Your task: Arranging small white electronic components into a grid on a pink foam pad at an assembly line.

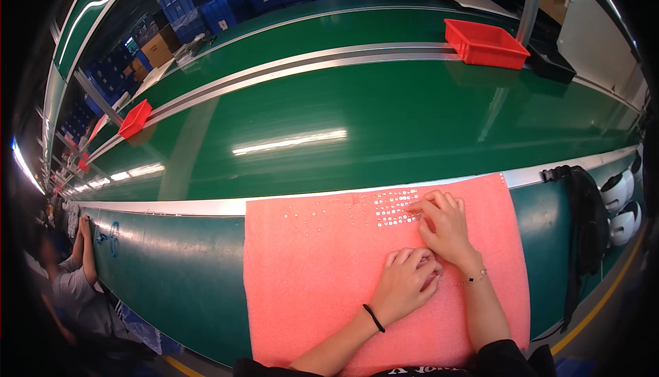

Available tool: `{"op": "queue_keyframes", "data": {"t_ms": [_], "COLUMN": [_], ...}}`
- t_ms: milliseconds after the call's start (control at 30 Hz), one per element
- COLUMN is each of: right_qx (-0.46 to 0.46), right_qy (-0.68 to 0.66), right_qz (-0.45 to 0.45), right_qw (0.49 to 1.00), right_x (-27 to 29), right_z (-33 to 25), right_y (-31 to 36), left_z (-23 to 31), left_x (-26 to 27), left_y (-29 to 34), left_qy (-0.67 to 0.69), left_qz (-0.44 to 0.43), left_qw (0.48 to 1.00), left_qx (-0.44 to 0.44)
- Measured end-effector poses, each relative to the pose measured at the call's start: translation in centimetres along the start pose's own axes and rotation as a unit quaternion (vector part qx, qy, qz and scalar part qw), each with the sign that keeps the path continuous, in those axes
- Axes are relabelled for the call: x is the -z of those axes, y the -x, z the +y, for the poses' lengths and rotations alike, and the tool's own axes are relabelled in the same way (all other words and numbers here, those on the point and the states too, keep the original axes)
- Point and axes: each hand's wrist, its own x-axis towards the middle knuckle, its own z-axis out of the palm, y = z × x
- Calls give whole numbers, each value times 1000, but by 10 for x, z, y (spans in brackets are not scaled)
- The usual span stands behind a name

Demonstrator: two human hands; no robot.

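Note:
A pink foam sheet lies over the green bench in front of me. On its upper part, small round shiny pieces sit in close rows, and fainter, sparser ones are scattered to their left. My right hand reaches over the right end of the rows. Its index finger stretches onto the pieces, with the thumb apart and nothing visible held. Nearer to me, my left hand rests on the foam with its fingers curled in. Whatever those fingers may hold is hidden.
Beyond the bench runs a green conveyor belt with metal rails. Red bins stand at far right and far left. A black bag and white rounded objects are at right. Another person works at left.

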Motion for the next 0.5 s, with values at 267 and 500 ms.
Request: {"op": "queue_keyframes", "data": {"t_ms": [267,500], "right_qx": [-5,-3], "right_qy": [-4,-5], "right_qz": [1,6], "right_qw": [1000,1000], "right_x": [0,0], "right_z": [0,0], "right_y": [0,0], "left_z": [1,0], "left_x": [0,0], "left_y": [0,1], "left_qy": [3,6], "left_qz": [2,-1], "left_qw": [1000,1000], "left_qx": [2,4]}}
